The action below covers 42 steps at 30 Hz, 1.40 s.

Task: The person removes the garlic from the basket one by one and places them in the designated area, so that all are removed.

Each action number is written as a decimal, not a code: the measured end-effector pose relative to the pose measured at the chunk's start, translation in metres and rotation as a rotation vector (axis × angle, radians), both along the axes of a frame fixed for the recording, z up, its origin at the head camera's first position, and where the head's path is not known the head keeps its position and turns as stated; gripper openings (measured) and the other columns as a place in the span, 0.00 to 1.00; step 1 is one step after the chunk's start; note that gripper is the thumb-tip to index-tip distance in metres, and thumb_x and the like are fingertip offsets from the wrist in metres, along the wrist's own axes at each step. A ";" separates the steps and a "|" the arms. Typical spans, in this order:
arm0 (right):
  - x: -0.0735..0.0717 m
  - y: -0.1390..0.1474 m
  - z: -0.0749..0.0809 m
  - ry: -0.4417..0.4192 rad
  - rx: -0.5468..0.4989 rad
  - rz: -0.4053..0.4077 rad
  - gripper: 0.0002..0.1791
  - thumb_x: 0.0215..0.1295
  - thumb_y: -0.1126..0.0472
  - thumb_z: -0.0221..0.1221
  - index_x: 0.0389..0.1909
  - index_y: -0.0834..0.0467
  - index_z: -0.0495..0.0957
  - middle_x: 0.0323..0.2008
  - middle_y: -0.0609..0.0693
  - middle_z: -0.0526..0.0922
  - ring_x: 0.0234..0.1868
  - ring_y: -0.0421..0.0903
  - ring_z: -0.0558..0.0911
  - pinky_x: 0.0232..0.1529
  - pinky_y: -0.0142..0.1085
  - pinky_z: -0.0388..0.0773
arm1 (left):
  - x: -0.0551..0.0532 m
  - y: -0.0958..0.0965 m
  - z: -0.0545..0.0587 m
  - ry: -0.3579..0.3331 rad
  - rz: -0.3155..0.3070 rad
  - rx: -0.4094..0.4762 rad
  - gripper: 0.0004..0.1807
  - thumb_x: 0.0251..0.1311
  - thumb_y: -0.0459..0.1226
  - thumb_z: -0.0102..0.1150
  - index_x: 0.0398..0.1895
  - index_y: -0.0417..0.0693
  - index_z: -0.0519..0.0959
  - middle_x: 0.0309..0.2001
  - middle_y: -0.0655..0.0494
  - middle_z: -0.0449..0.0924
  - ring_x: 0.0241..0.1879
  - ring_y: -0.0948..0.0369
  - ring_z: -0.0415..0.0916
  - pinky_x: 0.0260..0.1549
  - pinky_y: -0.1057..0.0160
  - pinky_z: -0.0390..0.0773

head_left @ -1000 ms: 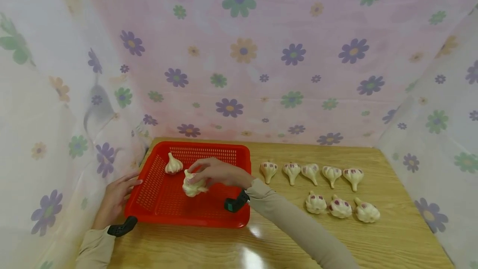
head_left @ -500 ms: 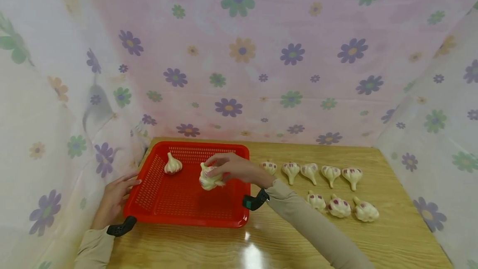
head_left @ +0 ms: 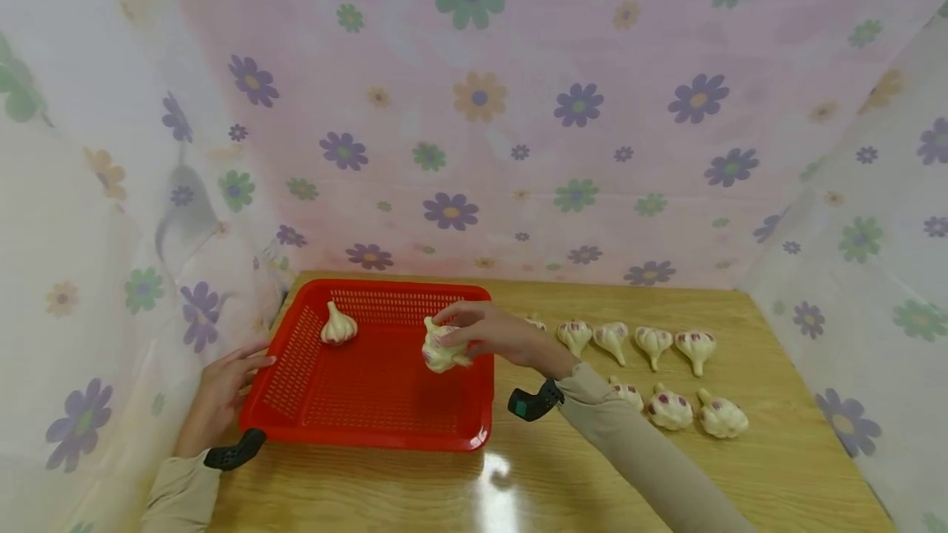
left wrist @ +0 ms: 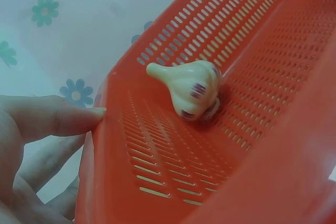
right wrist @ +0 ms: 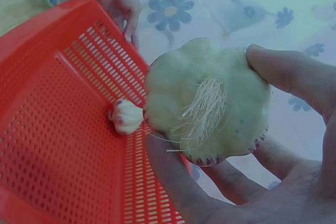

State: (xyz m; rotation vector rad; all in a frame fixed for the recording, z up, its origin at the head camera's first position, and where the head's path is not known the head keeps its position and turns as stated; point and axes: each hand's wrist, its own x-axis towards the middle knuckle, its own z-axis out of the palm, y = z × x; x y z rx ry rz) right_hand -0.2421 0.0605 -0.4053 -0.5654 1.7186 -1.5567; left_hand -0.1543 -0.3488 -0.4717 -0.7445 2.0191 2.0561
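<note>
My right hand grips a garlic bulb above the right part of the red basket. In the right wrist view this garlic bulb shows its pale root end, with thumb and fingers round its sides. Inside the basket, near its left wall, lies another garlic bulb, its stem angled up. My left hand is at the outside of the basket's left wall. One fingertip touches the rim there, and the other fingers are partly hidden behind the wall.
To the right of the basket, several more garlic bulbs lie on the wooden table in two rows, such as one garlic bulb at the back and one garlic bulb in front. Flower-patterned cloth encloses the back and sides.
My right hand has moved right with the garlic bulb, from the basket's middle toward its right wall. The left hand has stayed at the left rim.
</note>
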 end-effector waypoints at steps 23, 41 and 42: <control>0.003 0.059 -0.011 -0.035 0.024 -0.137 0.24 0.63 0.58 0.61 0.58 0.60 0.70 0.66 0.57 0.61 0.50 0.50 0.74 0.42 0.42 0.73 | 0.001 0.001 0.001 0.009 -0.002 0.012 0.34 0.61 0.44 0.60 0.70 0.51 0.62 0.35 0.71 0.79 0.37 0.65 0.77 0.39 0.60 0.80; 0.015 0.093 -0.018 -0.069 0.010 -0.175 0.27 0.64 0.58 0.59 0.62 0.62 0.67 0.65 0.57 0.62 0.53 0.52 0.72 0.47 0.46 0.73 | 0.003 -0.002 0.000 0.018 -0.024 0.011 0.39 0.62 0.46 0.59 0.73 0.47 0.54 0.35 0.74 0.78 0.38 0.65 0.77 0.39 0.61 0.80; 0.016 0.095 -0.019 -0.071 0.007 -0.179 0.27 0.64 0.58 0.58 0.62 0.62 0.66 0.65 0.57 0.62 0.53 0.51 0.72 0.47 0.46 0.74 | 0.003 -0.002 0.000 0.018 -0.023 0.012 0.39 0.62 0.45 0.59 0.73 0.47 0.55 0.35 0.74 0.78 0.38 0.65 0.77 0.39 0.61 0.80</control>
